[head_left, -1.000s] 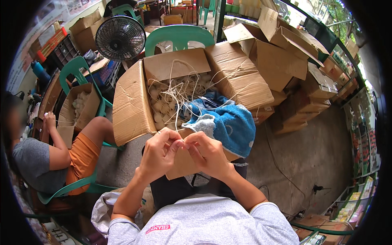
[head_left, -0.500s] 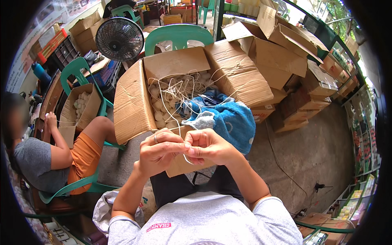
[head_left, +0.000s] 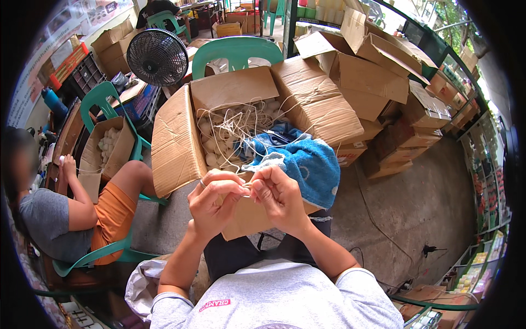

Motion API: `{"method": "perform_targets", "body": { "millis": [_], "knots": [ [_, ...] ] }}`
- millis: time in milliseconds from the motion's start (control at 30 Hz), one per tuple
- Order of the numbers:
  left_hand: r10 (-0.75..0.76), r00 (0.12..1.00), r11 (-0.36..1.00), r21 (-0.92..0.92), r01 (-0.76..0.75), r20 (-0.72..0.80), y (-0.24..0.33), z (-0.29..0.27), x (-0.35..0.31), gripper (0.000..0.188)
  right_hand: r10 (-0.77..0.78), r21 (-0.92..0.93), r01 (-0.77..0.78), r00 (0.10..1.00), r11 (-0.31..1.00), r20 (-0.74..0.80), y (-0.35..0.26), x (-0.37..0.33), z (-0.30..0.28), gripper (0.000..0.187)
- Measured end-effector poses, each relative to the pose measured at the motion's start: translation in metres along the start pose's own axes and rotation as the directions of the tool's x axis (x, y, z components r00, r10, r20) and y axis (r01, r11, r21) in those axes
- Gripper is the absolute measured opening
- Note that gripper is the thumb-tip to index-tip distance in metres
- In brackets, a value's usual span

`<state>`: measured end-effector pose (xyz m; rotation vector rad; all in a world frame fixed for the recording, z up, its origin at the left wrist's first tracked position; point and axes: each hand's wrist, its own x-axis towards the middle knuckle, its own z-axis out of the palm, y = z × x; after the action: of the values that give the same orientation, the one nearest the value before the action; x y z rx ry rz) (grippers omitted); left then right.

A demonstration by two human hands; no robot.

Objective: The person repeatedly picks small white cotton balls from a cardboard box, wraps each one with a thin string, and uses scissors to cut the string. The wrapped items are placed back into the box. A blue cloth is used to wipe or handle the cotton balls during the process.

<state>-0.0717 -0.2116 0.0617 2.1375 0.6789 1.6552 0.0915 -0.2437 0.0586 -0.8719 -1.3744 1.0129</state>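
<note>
A worker in a gray shirt holds a pale string [head_left: 247,185] above the near flap of an open box [head_left: 174,145], the left hand [head_left: 215,198] pinching it between thumb and forefinger, the right hand [head_left: 278,198] pinching just beside. The bit between the fingertips is too small to make out in detail. From the hands, the box opens toward 12 o'clock, a tangle [head_left: 241,127] of string heaped over pale balls [head_left: 210,145] inside. A blue towel [head_left: 315,171] drapes over its edge at 2 o'clock; cartons [head_left: 372,82] pile up farther out. At 9 o'clock, a co-worker [head_left: 52,216] in orange shorts sits beside a smaller carton [head_left: 126,143]. A black fan [head_left: 157,57] stands at 11 o'clock.
</note>
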Motion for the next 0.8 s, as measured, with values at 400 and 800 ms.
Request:
{"method": "perform_targets", "body": {
  "millis": [400, 800],
  "knots": [
    [-0.316, 0.938, 0.869, -0.352, 0.347, 0.144, 0.003, -0.001, -0.001, 0.012, -0.171, -0.274, 0.205, 0.975, 0.94, 0.143, -0.01, 0.009, -0.009, 0.012],
    [-0.605, 0.694, 0.556, -0.417, 0.719, 0.391, 0.016, -0.005, 0.008, 0.017, -0.394, -0.538, 0.443, 0.895, 0.718, 0.211, -0.015, 0.016, -0.021, 0.016]
  ]
}}
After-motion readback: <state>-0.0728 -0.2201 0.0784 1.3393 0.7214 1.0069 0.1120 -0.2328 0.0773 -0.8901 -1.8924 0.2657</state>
